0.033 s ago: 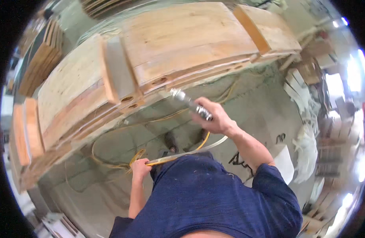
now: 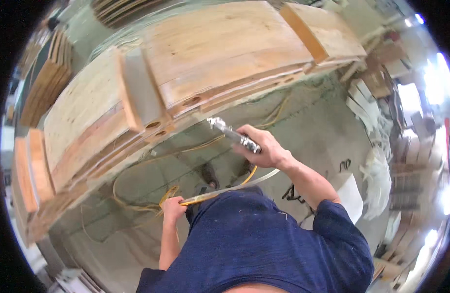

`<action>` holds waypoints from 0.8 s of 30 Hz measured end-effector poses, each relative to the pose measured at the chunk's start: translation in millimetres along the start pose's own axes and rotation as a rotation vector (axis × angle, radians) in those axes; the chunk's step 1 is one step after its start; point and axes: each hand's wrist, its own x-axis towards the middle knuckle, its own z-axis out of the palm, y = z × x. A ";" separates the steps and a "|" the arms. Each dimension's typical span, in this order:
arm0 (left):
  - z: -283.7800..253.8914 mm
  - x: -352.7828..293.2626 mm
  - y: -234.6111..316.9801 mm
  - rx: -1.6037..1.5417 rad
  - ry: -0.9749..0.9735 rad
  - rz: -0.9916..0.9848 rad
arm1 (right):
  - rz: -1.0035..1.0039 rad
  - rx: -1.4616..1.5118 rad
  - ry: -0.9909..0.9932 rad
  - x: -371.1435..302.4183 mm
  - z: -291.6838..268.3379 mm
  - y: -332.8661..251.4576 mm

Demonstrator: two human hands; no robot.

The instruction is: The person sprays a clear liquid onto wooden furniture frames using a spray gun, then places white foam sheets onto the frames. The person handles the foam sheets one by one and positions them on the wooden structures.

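Stacked boards, far left (image 2: 42, 85): a leaning pile of thin wooden sheets at the picture's left rim, edges toward the camera.
Plywood panels (image 2: 220, 53): large pale wooden slabs laid in layers across the upper half; their lower edges face the person, showing plies and a few round holes.
Grey strip (image 2: 139, 90): a dull grey band lying across the panels between two wooden sheets.
Left hand (image 2: 172, 207): closed around the yellow hose (image 2: 200, 198), low and close to the body.
Yellow hose: runs from the left fist up toward the right hand; further loops lie on the concrete floor (image 2: 313, 127) under the panel edge.
Air tool (image 2: 233, 134): a slim metal nozzle, tip near the lower edge of the panels, not visibly touching.
Right hand (image 2: 264, 149): wrapped tight around the tool's rear part.
Open floor: bare concrete between the panel edge and the person, widest at right of centre.
White sheet (image 2: 352, 195): a pale flat piece on the floor beside the right arm.
Right-hand clutter (image 2: 381, 171): pale scraps and stacked wood pieces along the right rim; details too blurred to tell.
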 end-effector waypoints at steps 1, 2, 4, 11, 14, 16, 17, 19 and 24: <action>-0.8 1.2 0.7 0.015 -0.024 0.006 | 0.052 -0.017 -0.004 -9.1 -6.9 0.9; -0.3 5.7 4.3 -0.016 -0.022 0.027 | 0.157 0.033 0.088 -19.2 -17.0 8.2; -2.4 17.8 17.7 -0.070 -0.005 0.063 | 0.346 0.145 0.281 -40.4 -45.1 36.5; -0.4 50.4 100.7 0.006 0.006 0.157 | 0.560 0.328 0.962 -75.4 -175.2 138.6; 10.6 67.1 152.4 0.082 -0.048 0.111 | 0.442 0.156 0.588 -90.3 -175.0 143.6; 25.9 85.4 181.2 0.123 -0.080 0.146 | 0.147 0.096 0.504 -110.3 -179.2 157.4; 35.3 89.1 202.3 0.158 -0.093 0.157 | 0.226 0.109 0.551 -121.6 -192.3 175.1; 50.6 92.1 253.8 0.179 -0.089 0.154 | 0.387 0.123 0.623 -145.9 -219.8 205.9; 84.0 99.4 345.1 0.209 -0.127 0.224 | 0.636 0.267 0.794 -191.9 -336.5 284.4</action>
